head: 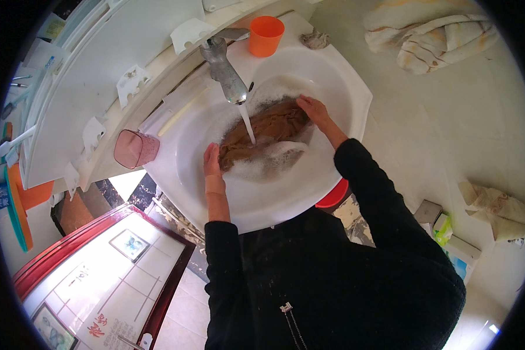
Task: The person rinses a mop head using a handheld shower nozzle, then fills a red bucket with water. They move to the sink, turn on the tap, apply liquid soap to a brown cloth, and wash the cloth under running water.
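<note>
A soaked brown cloth (267, 124) lies in soapy water in the white washbasin (192, 192). Water runs onto it from the metal faucet (229, 78). My left hand (213, 162) is at the cloth's left end, its fingertips partly hidden against the fabric. At the cloth's upper right end is my right hand (314, 111), fingers bent over the edge of the fabric. White foam (267, 168) floats around the cloth, mostly below it. Both hands seem to hold the cloth by its ends.
An orange cup (266, 37) and a crumpled grey scrap (315, 39) stand on the basin's back rim. A pink translucent cup (136, 148) sits at its left corner. Part of a red basin (334, 194) shows below. Towels (446, 41) hang at upper right; a red-framed door (127, 262) is lower left.
</note>
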`<state>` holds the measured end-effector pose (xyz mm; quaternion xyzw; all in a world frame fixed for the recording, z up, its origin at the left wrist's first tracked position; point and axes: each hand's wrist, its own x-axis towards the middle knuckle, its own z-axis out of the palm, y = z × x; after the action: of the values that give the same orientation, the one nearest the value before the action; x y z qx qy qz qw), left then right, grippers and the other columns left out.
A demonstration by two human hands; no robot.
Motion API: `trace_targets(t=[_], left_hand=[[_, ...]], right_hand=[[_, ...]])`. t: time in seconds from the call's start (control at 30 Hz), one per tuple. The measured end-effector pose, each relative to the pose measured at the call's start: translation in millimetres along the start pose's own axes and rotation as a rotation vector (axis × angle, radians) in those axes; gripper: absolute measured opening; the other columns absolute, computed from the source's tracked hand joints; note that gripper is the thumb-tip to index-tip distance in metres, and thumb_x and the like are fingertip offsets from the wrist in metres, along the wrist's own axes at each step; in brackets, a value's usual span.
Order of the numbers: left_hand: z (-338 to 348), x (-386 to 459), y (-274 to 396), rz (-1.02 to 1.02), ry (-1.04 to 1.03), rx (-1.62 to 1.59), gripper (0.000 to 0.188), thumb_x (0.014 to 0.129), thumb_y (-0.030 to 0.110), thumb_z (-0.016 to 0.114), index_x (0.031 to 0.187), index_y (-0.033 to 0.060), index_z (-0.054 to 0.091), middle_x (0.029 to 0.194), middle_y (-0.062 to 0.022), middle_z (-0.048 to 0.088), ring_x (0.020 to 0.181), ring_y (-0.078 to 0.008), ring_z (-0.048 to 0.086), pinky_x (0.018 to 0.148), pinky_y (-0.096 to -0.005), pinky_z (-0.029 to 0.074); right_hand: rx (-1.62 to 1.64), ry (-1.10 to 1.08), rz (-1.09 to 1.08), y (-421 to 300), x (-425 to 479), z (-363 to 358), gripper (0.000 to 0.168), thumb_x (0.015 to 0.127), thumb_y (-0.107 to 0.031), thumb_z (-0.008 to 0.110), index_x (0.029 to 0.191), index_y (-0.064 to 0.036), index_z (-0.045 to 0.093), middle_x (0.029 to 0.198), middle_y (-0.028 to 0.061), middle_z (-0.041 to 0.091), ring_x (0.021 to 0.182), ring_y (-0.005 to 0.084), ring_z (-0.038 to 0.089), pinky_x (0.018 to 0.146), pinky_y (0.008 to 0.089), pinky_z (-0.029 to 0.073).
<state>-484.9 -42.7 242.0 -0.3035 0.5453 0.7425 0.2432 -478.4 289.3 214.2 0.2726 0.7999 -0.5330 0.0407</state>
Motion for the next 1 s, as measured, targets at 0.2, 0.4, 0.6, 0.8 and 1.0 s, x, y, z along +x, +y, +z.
trace_targets(t=[0.2, 0.4, 0.6, 0.8, 1.0], left_hand=[[15.1, 31.8, -43.3, -0.023, -0.187, -0.231, 0.058, 0.078, 0.04, 0.057, 0.125, 0.0118, 0.038, 0.129, -0.0035, 0.036, 0.118, -0.0232, 0.035, 0.095, -0.0427, 0.031], [16.3, 10.2, -29.0, 0.194, -0.35, -0.423, 0.051, 0.083, 0.045, 0.047, 0.12, 0.0089, 0.042, 0.114, -0.007, 0.048, 0.106, -0.0215, 0.046, 0.091, -0.0341, 0.037], [47.4, -7.0, -39.4, 0.137, -0.304, -0.547, 0.038, 0.083, 0.034, 0.05, 0.11, 0.0074, 0.051, 0.101, -0.0047, 0.054, 0.097, -0.0163, 0.05, 0.083, -0.0286, 0.04], [79.7, -16.3, -50.5, 0.172, -0.169, -0.213, 0.037, 0.073, 0.033, 0.063, 0.1, 0.0081, 0.057, 0.089, -0.0036, 0.057, 0.091, -0.0144, 0.051, 0.084, -0.0249, 0.038], [46.3, 7.1, -36.7, 0.28, -0.071, -0.105, 0.058, 0.073, 0.035, 0.064, 0.12, 0.0069, 0.045, 0.107, -0.0083, 0.054, 0.101, -0.0186, 0.049, 0.085, -0.0287, 0.039]], right_hand=[[-0.144, -0.099, -0.314, -8.3, -18.6, 106.7, 0.053, 0.068, -0.03, 0.068, 0.11, -0.001, 0.052, 0.093, 0.0155, 0.058, 0.086, 0.0249, 0.055, 0.078, 0.0317, 0.042], [0.345, -0.536, -0.046, -136.3, -128.6, 106.0, 0.047, 0.069, -0.02, 0.07, 0.108, -0.001, 0.053, 0.095, 0.0047, 0.058, 0.082, 0.0138, 0.054, 0.075, 0.027, 0.043], [-0.096, -0.003, -0.516, -118.3, -125.2, 129.3, 0.027, 0.068, -0.029, 0.068, 0.085, -0.01, 0.061, 0.083, 0.0051, 0.06, 0.074, 0.0186, 0.057, 0.064, 0.0287, 0.044], [-0.353, 0.068, -0.434, -86.9, -49.4, 78.0, 0.029, 0.076, -0.034, 0.06, 0.094, -0.012, 0.058, 0.088, 0.0042, 0.06, 0.08, 0.023, 0.057, 0.069, 0.032, 0.044], [-0.44, 0.082, -0.282, 7.3, 34.5, 23.9, 0.051, 0.082, -0.037, 0.054, 0.117, -0.001, 0.048, 0.109, 0.0143, 0.056, 0.099, 0.024, 0.053, 0.086, 0.0311, 0.039]])
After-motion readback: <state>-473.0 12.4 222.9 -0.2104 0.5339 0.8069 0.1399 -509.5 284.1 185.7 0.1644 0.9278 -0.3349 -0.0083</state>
